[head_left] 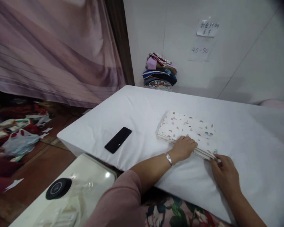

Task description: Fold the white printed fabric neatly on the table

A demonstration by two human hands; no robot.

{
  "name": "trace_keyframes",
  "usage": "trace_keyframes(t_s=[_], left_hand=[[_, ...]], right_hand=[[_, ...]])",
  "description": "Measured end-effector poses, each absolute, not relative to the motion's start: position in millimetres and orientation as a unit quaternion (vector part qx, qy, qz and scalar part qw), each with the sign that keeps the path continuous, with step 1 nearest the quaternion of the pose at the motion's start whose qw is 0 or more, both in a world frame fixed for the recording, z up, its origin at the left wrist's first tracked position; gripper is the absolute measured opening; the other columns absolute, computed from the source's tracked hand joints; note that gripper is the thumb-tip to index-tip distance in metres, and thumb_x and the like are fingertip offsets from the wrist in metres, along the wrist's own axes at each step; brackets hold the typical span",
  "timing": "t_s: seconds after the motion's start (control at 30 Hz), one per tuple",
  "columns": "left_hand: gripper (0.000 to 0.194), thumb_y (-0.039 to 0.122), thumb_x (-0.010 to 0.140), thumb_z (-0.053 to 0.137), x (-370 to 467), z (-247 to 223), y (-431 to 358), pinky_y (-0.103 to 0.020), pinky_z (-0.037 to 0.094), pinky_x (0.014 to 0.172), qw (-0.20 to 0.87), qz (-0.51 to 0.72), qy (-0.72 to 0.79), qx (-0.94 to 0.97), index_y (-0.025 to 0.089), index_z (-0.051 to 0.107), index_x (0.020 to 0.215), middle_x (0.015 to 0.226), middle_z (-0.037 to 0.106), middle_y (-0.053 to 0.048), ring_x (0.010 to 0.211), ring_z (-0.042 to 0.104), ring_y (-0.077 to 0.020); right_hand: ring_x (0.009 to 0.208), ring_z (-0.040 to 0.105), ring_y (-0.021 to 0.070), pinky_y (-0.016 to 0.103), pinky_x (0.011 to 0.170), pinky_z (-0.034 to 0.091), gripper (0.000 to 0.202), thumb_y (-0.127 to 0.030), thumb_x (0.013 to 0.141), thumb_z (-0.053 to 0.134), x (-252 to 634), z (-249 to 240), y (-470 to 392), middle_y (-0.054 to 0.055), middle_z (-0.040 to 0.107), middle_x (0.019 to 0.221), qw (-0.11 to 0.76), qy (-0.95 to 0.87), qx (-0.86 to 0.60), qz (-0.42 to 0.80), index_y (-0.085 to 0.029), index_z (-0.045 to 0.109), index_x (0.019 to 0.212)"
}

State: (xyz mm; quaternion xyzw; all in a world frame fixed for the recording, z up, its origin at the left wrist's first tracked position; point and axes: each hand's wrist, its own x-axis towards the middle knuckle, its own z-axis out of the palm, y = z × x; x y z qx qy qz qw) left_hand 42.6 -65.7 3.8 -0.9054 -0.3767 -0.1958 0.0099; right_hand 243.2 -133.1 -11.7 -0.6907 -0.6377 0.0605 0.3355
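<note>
A folded white cloth with small brown and grey prints (189, 127) lies flat on the white-covered table (142, 110). My left hand (184, 147), with a silver bracelet at the wrist, rests on the cloth's near edge, its fingers together and curled over the layers; its fingertips are partly hidden. At the near right corner of the cloth, my right hand (225, 168) pinches the stacked layers between thumb and fingers. To the left of the cloth lies a black phone (118, 140).
A pile of folded fabrics (159, 71) stands behind the table against the wall. Near left, a white side table (85, 170) holds a round black object (58, 188) and clear plastic. Plastic bags (21, 142) lie on the floor under a pink curtain (61, 47).
</note>
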Motion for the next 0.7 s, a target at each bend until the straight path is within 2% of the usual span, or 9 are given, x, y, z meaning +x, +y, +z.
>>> trace_keyframes(t_s=[0.13, 0.23, 0.33, 0.43, 0.57, 0.7], left_hand=[[0.023, 0.015, 0.091, 0.040, 0.7, 7.8, -66.8, -0.032, 0.035, 0.090, 0.001, -0.211, -0.384, -0.899, 0.020, 0.057, 0.106, 0.105, 0.062, -0.004, 0.105, 0.050, -0.0163], [0.021, 0.025, 0.093, 0.042, -32.6, 13.4, -70.1, -0.032, 0.035, 0.093, -0.036, -0.232, -0.413, -0.880, 0.021, 0.059, 0.104, 0.106, 0.063, -0.003, 0.107, 0.051, -0.0160], [0.021, 0.029, 0.092, 0.043, -58.6, 15.8, -71.1, -0.034, 0.035, 0.095, -0.067, -0.284, -0.500, -0.816, 0.022, 0.063, 0.095, 0.106, 0.064, -0.003, 0.106, 0.052, -0.0169], [0.019, 0.028, 0.090, 0.046, -72.5, 13.0, -68.0, -0.034, 0.037, 0.096, -0.092, -0.348, -0.604, -0.711, 0.022, 0.065, 0.090, 0.110, 0.062, -0.003, 0.108, 0.052, -0.0183], [0.019, 0.026, 0.085, 0.051, -75.1, 9.9, -62.4, -0.030, 0.045, 0.086, -0.173, -0.381, -0.671, -0.612, 0.022, 0.063, 0.099, 0.108, 0.062, -0.003, 0.094, 0.058, -0.0167], [0.021, 0.021, 0.082, 0.050, -68.7, 13.5, -62.0, -0.030, 0.046, 0.080, -0.214, -0.370, -0.690, -0.584, 0.022, 0.061, 0.099, 0.096, 0.065, -0.002, 0.085, 0.059, -0.0162]], right_hand=[[0.071, 0.060, 0.0243, 0.040, 0.061, 0.046, 0.025, -0.045, 0.080, 0.049, 243.6, -9.6, -135.8, 0.009, 0.060, 0.101, 0.310, -0.637, -0.703, 0.066, -0.030, 0.058, 0.098], [0.076, 0.061, 0.0255, 0.039, 0.061, 0.046, 0.030, -0.048, 0.080, 0.047, 244.1, -8.7, -137.1, 0.009, 0.060, 0.107, 0.290, -0.635, -0.713, 0.069, -0.030, 0.059, 0.102], [0.082, 0.062, 0.0258, 0.039, 0.065, 0.048, 0.035, -0.050, 0.081, 0.043, 244.0, -6.8, -137.1, 0.008, 0.057, 0.115, 0.264, -0.632, -0.724, 0.077, -0.029, 0.058, 0.105], [0.095, 0.060, 0.0284, 0.040, 0.072, 0.048, 0.039, -0.052, 0.083, 0.038, 242.6, -2.7, -136.9, 0.007, 0.054, 0.122, 0.228, -0.646, -0.724, 0.080, -0.028, 0.054, 0.109], [0.109, 0.053, 0.0305, 0.041, 0.079, 0.047, 0.042, -0.051, 0.086, 0.032, 240.0, 1.3, -136.5, 0.009, 0.055, 0.120, 0.187, -0.681, -0.705, 0.074, -0.026, 0.051, 0.112], [0.106, 0.055, 0.0278, 0.038, 0.076, 0.047, 0.041, -0.049, 0.086, 0.030, 248.8, 0.7, -132.5, 0.009, 0.056, 0.118, 0.175, -0.701, -0.687, 0.078, -0.024, 0.052, 0.109]])
